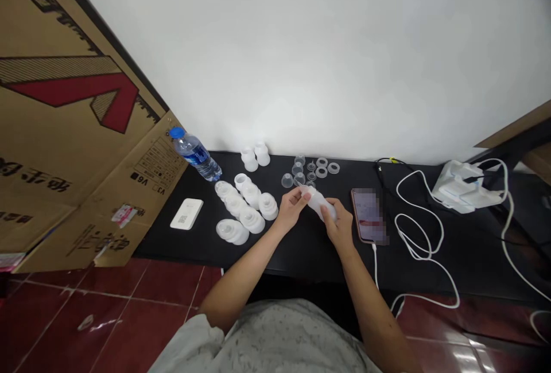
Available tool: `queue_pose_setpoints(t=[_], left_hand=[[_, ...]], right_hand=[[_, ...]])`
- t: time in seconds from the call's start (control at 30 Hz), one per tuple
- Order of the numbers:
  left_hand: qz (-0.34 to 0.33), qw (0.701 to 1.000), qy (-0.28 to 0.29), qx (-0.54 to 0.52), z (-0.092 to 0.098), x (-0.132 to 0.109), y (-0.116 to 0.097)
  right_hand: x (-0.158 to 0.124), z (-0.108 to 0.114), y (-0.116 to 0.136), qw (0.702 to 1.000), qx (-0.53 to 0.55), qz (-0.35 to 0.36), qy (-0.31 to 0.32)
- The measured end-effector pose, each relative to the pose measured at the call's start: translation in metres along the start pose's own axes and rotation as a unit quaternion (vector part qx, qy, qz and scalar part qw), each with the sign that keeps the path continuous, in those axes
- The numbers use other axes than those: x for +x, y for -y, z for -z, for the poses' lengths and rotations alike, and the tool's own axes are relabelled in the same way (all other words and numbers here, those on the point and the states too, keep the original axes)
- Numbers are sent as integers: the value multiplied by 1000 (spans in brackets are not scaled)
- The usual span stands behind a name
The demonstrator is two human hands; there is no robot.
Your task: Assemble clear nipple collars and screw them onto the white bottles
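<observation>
Both of my hands are closed on a frosted white plastic bottle [317, 203] held tilted above the black table. My left hand [293, 206] pinches its upper end, where a thin clear edge shows. Around the bottle's lower body wrap the fingers of my right hand [340, 224]. Just beyond my hands lie several clear dome-shaped pieces [287, 180] and several translucent rings [333, 168]. Left of my left hand stands a cluster of white plastic bottle-like parts [252, 220], some with clear domed tops. Two more white parts [262, 154] are near the wall.
A water bottle [196, 154] with a blue cap and a white box-like device [186, 214] are at the left, beside a large cardboard box [86, 132]. On the right are a phone [368, 215] with its cable plugged in, looped white cables [430, 255] and a white power strip [456, 186].
</observation>
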State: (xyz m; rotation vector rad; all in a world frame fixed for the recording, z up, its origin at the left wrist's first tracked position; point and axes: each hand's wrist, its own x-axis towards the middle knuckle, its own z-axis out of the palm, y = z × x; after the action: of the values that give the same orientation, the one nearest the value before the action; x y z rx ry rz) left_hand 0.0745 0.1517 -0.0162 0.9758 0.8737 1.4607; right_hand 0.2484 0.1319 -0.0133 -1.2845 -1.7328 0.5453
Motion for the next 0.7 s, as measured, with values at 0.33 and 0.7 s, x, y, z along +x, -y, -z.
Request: queue_pose_setpoints(t=[0.33,0.7], left_hand=[[-10,1000,-12,-5,0,3,-6],[-55,988,68,129,2,-3,7]], right_hand=[[0,-11,-3,999,-39,27,1],[0,-9,-5,999,-6,-14,-29]])
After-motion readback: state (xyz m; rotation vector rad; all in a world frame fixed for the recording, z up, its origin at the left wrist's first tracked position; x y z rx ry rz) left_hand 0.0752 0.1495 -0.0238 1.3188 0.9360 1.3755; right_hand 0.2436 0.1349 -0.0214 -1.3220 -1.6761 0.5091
